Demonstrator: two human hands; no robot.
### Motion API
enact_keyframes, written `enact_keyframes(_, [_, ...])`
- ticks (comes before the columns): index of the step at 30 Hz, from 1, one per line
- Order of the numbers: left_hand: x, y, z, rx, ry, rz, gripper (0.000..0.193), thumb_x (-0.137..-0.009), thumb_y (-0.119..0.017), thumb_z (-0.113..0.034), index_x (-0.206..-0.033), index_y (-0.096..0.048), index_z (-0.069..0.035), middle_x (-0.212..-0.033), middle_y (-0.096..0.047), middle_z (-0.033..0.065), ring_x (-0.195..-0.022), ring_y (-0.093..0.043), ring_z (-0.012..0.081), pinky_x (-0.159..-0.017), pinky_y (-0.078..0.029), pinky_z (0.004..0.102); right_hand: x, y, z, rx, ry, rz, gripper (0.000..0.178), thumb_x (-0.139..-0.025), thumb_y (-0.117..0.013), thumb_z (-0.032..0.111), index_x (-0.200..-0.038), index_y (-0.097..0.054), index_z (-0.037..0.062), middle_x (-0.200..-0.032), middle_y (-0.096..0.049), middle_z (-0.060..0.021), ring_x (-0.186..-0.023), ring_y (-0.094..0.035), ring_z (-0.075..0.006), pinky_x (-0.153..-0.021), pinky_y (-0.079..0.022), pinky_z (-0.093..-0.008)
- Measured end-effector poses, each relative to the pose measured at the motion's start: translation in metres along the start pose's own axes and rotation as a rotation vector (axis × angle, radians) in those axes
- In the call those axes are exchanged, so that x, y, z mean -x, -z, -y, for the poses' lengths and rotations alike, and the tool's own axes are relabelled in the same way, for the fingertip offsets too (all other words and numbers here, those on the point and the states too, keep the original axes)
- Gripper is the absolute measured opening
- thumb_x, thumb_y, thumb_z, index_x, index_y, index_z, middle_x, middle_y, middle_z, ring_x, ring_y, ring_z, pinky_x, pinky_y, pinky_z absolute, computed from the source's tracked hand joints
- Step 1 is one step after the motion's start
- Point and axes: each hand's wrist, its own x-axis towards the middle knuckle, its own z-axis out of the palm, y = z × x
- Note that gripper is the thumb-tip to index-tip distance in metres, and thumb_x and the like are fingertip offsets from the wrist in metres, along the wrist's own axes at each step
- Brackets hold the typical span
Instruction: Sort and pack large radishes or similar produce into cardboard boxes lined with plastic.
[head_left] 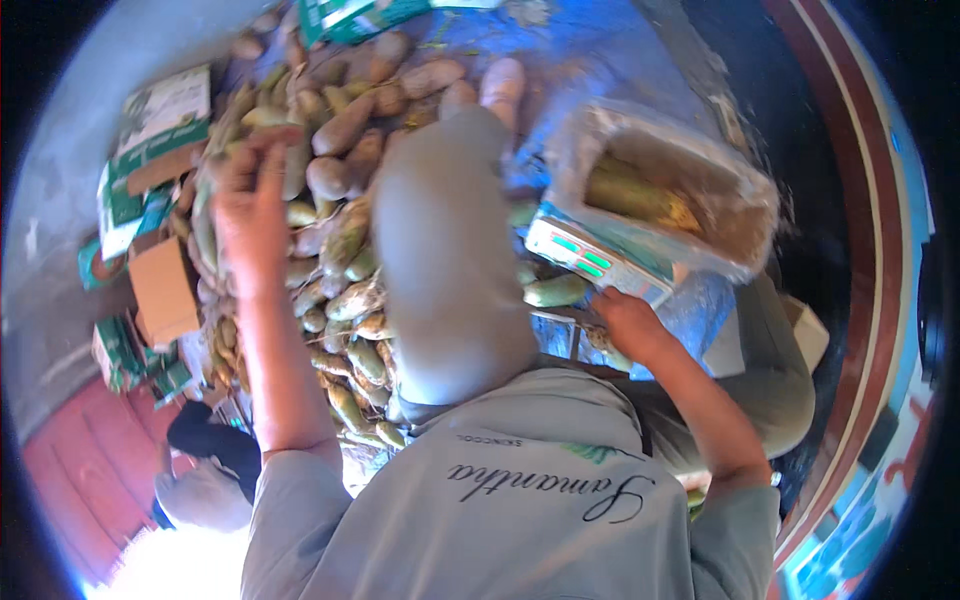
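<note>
My left hand (pixel 250 195) is raised over the left side of a large pile of elongated green and brown root vegetables (pixel 345 235). Motion smears it, but thumb and fingers appear closed on a reddish-brown root vegetable (pixel 276 134). By the lower edge of a digital scale (pixel 595 258) with green lit displays is my right hand (pixel 632 325). Its fingers point left and are partly hidden, so I cannot make out its grip; a brownish root (pixel 602 346) lies right beside it. On the scale sits a plastic-lined box (pixel 740 235) with a large greenish root (pixel 635 192) inside.
Green and white cartons (pixel 165 125) and an open brown box (pixel 165 288) border the pile on the left. My bent leg (pixel 450 260) stands between pile and scale. Another person (pixel 205 480) is at the lower left. Blue sheeting (pixel 600 65) covers the floor beyond.
</note>
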Motion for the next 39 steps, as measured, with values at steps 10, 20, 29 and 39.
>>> enact_keyframes(10, [0.119, -0.031, 0.199, -0.369, 0.408, 0.104, 0.020, -0.075, -0.058, -0.016, -0.088, -0.060, -0.001, -0.076, -0.062, 0.0161, -0.073, -0.060, 0.0314, -0.067, -0.047, 0.0364, -0.007, -0.040, -0.032, 0.161, -0.148, 0.166, 0.012, -0.071, -0.053, 0.010, -0.082, -0.056, 0.0058, -0.085, -0.057, -0.0150, -0.080, -0.056, -0.0312, -0.068, -0.046, -0.0390])
enact_keyframes(20, [0.109, -0.064, 0.192, -0.775, 0.124, 0.080, 0.031, -0.062, -0.063, -0.015, -0.089, -0.051, -0.006, -0.093, -0.049, 0.0122, -0.093, -0.047, 0.0292, -0.078, -0.038, 0.0397, -0.013, -0.057, -0.031, 0.210, -0.183, 0.062, 0.020, -0.069, -0.055, 0.010, -0.088, -0.059, 0.0043, -0.087, -0.059, -0.0178, -0.080, -0.058, -0.0311, -0.069, -0.047, -0.0396])
enact_keyframes(29, [0.044, -0.164, 0.234, -0.935, -0.007, 0.347, 0.036, -0.075, -0.047, -0.012, -0.111, -0.046, -0.008, -0.102, -0.051, 0.0102, -0.099, -0.047, 0.0249, -0.086, -0.036, 0.0377, -0.019, -0.062, -0.010, 0.095, -0.161, 0.042, 0.019, -0.073, -0.052, 0.013, -0.087, -0.058, 0.0032, -0.087, -0.059, -0.0178, -0.078, -0.058, -0.0329, -0.065, -0.048, -0.0414])
enact_keyframes(39, [-0.006, -0.194, 0.233, -1.069, 0.410, 0.693, 0.076, -0.062, -0.068, -0.044, -0.122, -0.035, -0.012, -0.120, -0.045, 0.0061, -0.113, -0.043, 0.0196, -0.095, -0.029, 0.0457, -0.004, -0.059, -0.007, 0.050, -0.194, -0.014, 0.013, -0.073, -0.049, 0.010, -0.083, -0.054, 0.0045, -0.081, -0.057, -0.0157, -0.077, -0.058, -0.0310, -0.064, -0.048, -0.0405])
